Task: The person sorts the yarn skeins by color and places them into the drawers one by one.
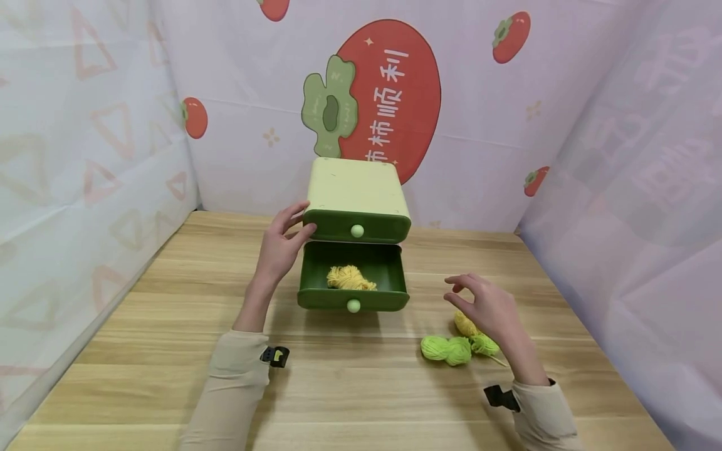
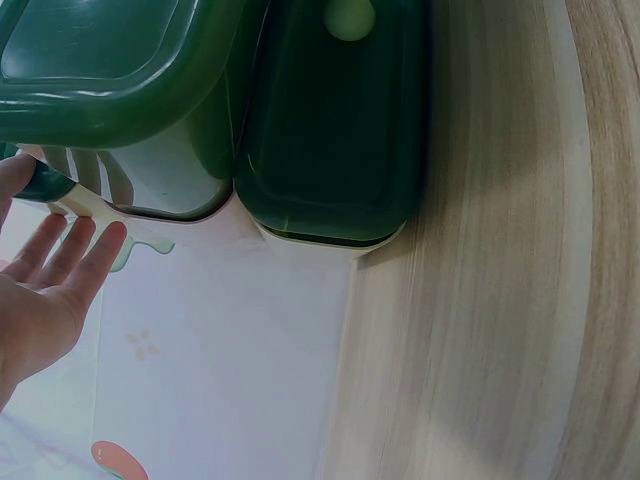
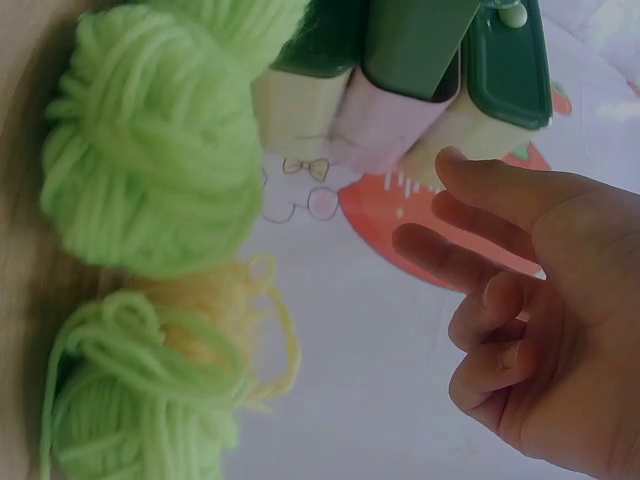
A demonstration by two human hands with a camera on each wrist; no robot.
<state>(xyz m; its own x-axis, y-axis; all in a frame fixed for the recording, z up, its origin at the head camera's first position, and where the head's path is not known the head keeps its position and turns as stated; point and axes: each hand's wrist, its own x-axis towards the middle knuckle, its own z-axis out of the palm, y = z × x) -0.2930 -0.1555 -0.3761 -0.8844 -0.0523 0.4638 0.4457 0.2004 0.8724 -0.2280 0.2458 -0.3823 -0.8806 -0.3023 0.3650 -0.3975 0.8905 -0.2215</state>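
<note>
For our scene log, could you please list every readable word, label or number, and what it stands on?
"柿顺利", white, on the large red fruit print; another character is partly hidden by the drawer unit.
Right-hand wall: pale characters, too faint to read.
Left wrist strap: yellow-green mark, too small to read.

In the head view, the person's bare right hand partly hides a bundle of soft yellow yarn. The pulled-out, dark green plastic drawer conceals the lowest dark green drawer. The left wrist view cuts off the left hand.
</note>
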